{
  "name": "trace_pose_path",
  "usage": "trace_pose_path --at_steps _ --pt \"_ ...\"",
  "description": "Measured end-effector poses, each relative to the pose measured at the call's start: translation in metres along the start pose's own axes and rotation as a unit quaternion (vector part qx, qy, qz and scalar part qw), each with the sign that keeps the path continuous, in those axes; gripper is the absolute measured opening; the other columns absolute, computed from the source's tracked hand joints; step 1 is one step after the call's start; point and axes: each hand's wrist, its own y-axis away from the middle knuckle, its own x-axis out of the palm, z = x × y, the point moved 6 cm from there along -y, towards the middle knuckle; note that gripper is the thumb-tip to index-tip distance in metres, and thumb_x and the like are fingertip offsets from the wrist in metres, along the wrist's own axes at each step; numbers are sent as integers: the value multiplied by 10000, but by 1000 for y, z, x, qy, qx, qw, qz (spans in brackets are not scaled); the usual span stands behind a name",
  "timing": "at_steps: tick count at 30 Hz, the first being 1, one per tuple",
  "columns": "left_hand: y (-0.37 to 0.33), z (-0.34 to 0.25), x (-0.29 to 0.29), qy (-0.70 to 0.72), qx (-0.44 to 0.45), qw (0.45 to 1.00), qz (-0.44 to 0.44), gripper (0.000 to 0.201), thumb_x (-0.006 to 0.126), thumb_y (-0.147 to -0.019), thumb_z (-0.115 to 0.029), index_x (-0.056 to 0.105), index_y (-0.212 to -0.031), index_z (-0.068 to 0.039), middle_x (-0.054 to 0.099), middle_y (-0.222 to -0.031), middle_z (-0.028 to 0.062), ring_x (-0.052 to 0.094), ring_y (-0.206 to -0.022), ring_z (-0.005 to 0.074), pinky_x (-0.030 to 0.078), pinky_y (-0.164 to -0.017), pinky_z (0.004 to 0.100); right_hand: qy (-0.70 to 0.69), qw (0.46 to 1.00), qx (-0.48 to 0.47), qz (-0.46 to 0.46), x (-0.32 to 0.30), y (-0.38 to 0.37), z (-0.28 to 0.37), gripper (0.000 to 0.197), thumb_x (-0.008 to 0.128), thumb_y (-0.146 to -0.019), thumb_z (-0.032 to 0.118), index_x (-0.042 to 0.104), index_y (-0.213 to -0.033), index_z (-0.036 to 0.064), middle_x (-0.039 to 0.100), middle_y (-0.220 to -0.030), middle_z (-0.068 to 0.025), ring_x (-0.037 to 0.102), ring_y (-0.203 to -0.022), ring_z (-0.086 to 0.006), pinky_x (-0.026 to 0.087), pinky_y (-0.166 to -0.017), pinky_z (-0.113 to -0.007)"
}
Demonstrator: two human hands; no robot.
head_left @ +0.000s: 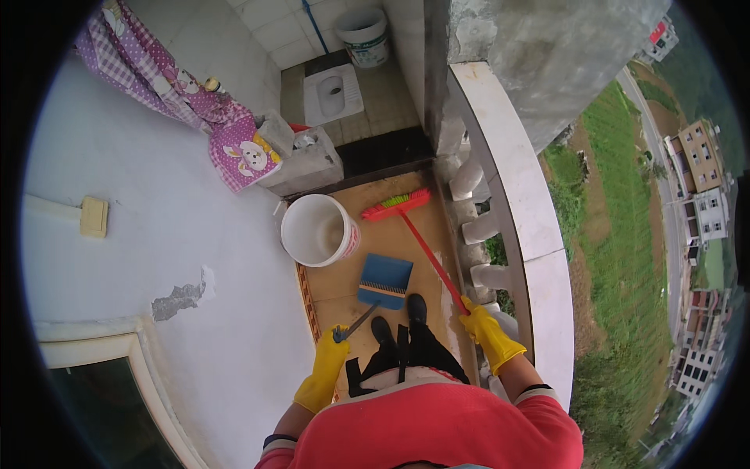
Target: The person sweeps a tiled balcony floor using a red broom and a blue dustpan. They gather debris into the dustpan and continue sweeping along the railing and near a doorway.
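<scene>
Yellow rubber gloves cover both my hands. My left hand (pixel 331 352) is closed round the top end of the dustpan's dark handle. The blue dustpan (pixel 387 275) rests on the tan floor just ahead of my boots, its toothed strip toward me. My right hand (pixel 491 334) grips the red stick of a broom (pixel 397 205). The broom's red head with yellow-green bristles lies on the floor beyond the dustpan, near the dark step. A white bucket (pixel 319 230) stands left of the broom head against the wall.
A balcony railing (pixel 539 234) with white balusters runs along my right. Ahead, past a dark raised sill (pixel 388 154), are a squat toilet (pixel 333 92) and another bucket (pixel 364 39). A purple patterned cloth (pixel 234 152) hangs at left over a low block wall (pixel 305 160).
</scene>
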Motion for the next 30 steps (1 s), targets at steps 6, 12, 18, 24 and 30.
trace_pose_path --at_steps 6,12,18,24,30 --pt "-95 -41 42 -38 -40 997 61 424 592 -781 19 604 -1202 -29 675 -986 116 670 -728 188 529 -626 310 15 999 -33 13 -10 3 20 608 597 -925 174 412 -1471 366 605 -791 -103 556 -534 -226 462 -470 -376" --pt "-170 -53 80 -133 61 988 57 426 595 -785 10 611 -1204 -66 679 -990 116 683 -748 211 535 -646 331 24 998 -48 22 -18 -28 118 604 580 -937 159 403 -1476 369 555 -667 -68 523 -487 -211 440 -429 -362" --pt "-226 -29 96 -72 196 978 6 453 621 -787 -36 585 -1234 -102 686 -933 127 688 -738 245 536 -662 349 26 991 -130 30 39 -75 176 569 568 -942 162 445 -1461 360 551 -679 -44 505 -475 -147 447 -418 -326" --pt "-253 -42 94 -113 59 991 45 416 626 -790 -53 578 -1202 -91 669 -887 131 670 -715 279 515 -622 384 -8 999 -22 48 26 -46 178 508 605 -933 167 520 -1414 307 537 -645 -55 526 -506 -157 443 -472 -301" --pt "-244 -88 89 -131 86 985 72 319 720 -747 -115 623 -1049 -90 663 -1065 165 627 -1040 363 483 -905 404 -35 999 28 -23 -4 -51 137 513 602 -930 195 502 -1416 326 607 -730 -54 563 -516 -184 476 -482 -322"
